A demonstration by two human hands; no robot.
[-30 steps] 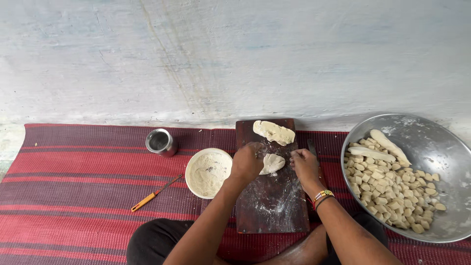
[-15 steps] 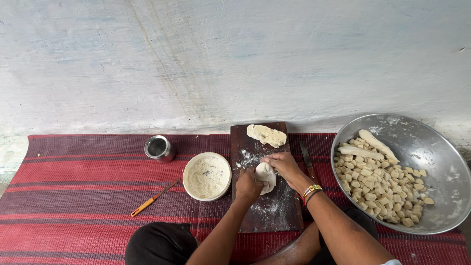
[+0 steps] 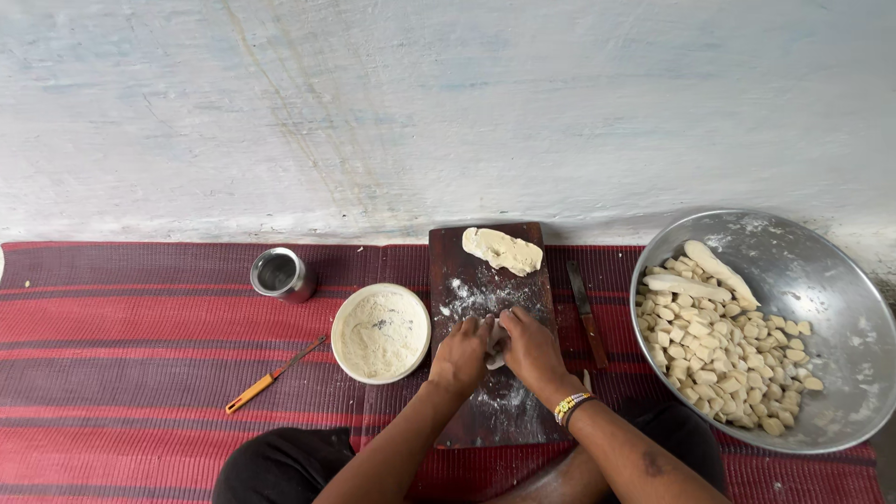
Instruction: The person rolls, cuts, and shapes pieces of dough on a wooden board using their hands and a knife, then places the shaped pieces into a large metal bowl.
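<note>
Right now both hands sit together on the dark wooden board (image 3: 489,327), at its middle, with a small pale piece of dough (image 3: 496,347) trapped between them. The left hand (image 3: 462,355) covers it from the board's left half and the right hand (image 3: 530,350) from the right half; the fingers of each look curled and pressed close, closing on the dough, though most of the piece is hidden under them. Flour dusts the board just above the hands, and a larger slab of dough (image 3: 502,250) lies at the board's far end, well apart from them

The piece looks soft and light, likely to give under any squeeze and to stick where the flour is thin, so it seems best taken gently from both sides with flat fingers rather than nipped at one end, which could tear or stretch it

Just left of the board stands a round bowl of flour (image 3: 381,333); further left are a steel cup (image 3: 279,273) and an orange-handled tool (image 3: 271,377). Just right of the board lies a knife (image 3: 586,312), and beyond it a wide steel basin (image 3: 821,280) of cut dough bits
</note>
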